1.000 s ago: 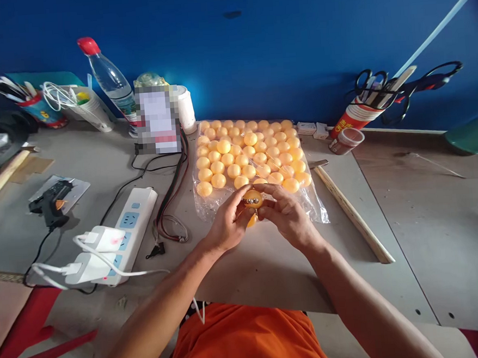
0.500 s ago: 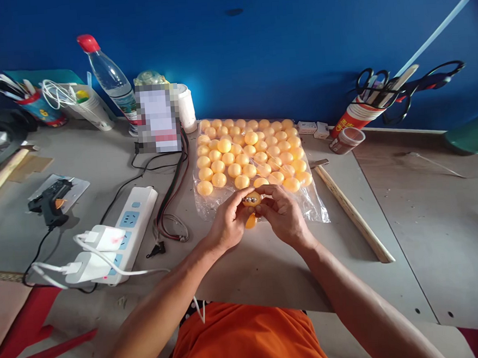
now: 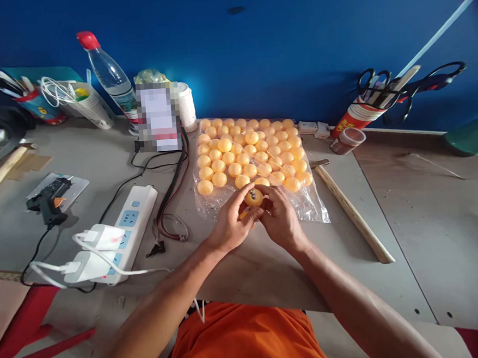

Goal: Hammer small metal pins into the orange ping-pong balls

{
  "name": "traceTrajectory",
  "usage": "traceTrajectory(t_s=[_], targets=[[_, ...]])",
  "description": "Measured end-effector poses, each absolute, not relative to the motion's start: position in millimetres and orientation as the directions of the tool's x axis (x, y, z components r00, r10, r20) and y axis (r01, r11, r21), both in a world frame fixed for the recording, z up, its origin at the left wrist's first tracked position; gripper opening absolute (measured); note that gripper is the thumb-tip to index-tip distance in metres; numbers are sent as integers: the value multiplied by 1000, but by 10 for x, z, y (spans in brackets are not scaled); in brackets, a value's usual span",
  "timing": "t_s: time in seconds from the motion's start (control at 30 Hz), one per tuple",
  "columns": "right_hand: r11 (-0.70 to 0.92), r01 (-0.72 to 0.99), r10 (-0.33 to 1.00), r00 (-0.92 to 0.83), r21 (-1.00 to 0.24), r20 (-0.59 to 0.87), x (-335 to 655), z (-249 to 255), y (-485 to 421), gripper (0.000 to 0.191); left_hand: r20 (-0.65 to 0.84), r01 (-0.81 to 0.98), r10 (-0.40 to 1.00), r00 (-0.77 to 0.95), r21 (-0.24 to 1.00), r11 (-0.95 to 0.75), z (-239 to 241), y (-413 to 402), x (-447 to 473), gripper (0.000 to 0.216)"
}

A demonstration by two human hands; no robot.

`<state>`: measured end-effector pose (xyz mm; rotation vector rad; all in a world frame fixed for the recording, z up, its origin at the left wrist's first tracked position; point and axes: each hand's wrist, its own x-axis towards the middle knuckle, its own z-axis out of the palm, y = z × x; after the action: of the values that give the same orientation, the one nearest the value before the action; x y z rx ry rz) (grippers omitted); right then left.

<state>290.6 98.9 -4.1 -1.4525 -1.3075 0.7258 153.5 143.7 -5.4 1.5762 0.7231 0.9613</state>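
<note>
Both hands are closed round one small orange ball [image 3: 254,198], with shiny metal beads showing on its upper side. My left hand [image 3: 233,220] grips it from the left, thumb below and forefinger above. From the right, the fingers of my right hand [image 3: 281,215] hold the same ball and hide part of it. A bit of another orange thing shows below the ball, mostly covered by my left fingers. Just beyond my hands, many orange balls [image 3: 234,170] lie in rows on a clear plastic bag [image 3: 317,209].
A wooden-handled tool [image 3: 354,214] lies to the right. Left are a power strip [image 3: 137,213] with white chargers, cables and a black glue gun [image 3: 51,202]. Along the blue wall stand a bottle [image 3: 111,73], a white container [image 3: 186,106] and a red cup [image 3: 357,115] with scissors.
The held ball has turned between my fingers, so fewer metal beads show. My left thumb has shifted right beneath it. The orange thing below is now more hidden.
</note>
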Motion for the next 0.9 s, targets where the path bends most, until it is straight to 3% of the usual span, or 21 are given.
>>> traceTrajectory(t_s=[0.1, 0.2, 0.43, 0.67, 0.9], targets=[[149, 574, 917, 224, -805, 330, 2909, -20, 971, 33, 121, -61, 865, 487, 993, -104, -72, 1429, 1545, 50], [190, 636, 902, 188, -748, 388, 2904, 9, 968, 25, 89, -14, 876, 473, 995, -94, -72, 1425, 1527, 44], [227, 675, 895, 139, -703, 423, 2903, 50, 966, 19, 153, -59, 860, 486, 988, -142, -6, 1412, 1490, 39], [220, 667, 900, 142, -712, 411, 2893, 57, 950, 17, 229, 55, 859, 458, 957, -285, -31, 1417, 1484, 35], [223, 653, 896, 156, -723, 417, 2910, 60, 948, 19, 216, 10, 857, 467, 968, -249, -73, 1441, 1497, 40]])
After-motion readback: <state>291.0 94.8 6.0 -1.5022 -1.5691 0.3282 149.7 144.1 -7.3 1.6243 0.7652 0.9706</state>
